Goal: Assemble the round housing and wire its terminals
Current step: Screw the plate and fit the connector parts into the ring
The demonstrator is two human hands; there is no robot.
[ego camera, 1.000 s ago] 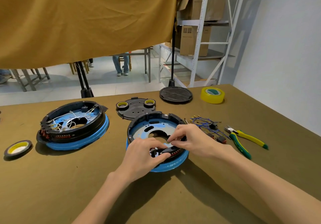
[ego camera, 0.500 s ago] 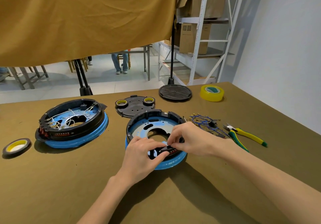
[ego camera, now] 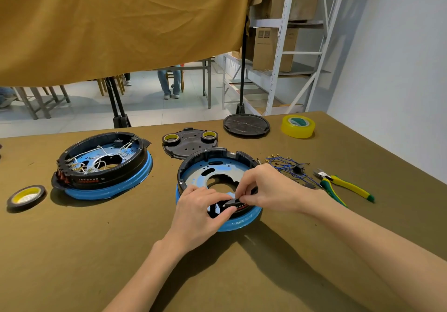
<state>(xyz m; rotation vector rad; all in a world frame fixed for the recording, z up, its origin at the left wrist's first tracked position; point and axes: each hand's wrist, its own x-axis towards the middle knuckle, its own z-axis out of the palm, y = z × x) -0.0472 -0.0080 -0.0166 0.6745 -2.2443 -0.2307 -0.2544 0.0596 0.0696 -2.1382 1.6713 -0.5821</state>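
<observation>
Both hands: left [ego camera: 202,211], right [ego camera: 268,188] pinch black part [ego camera: 232,202] at housing [ego camera: 215,166] near rim; table edge well clear.

Both bare forearms reach in from the near edge and converge on the near rim of the round housing [ego camera: 219,178], the landmark here. Left hand [ego camera: 198,212]: back of hand up, fingers curled over the housing's near-left rim, thumb stretched right along the rim's outer face and pressing a small black part [ego camera: 231,202] seated there. Right hand [ego camera: 268,188]: comes from the housing's right side, knuckles up, fingertips [ego camera: 239,194] bent down and pinching the same part from above. The two hands touch at thumb and fingertips over that rim.
</observation>
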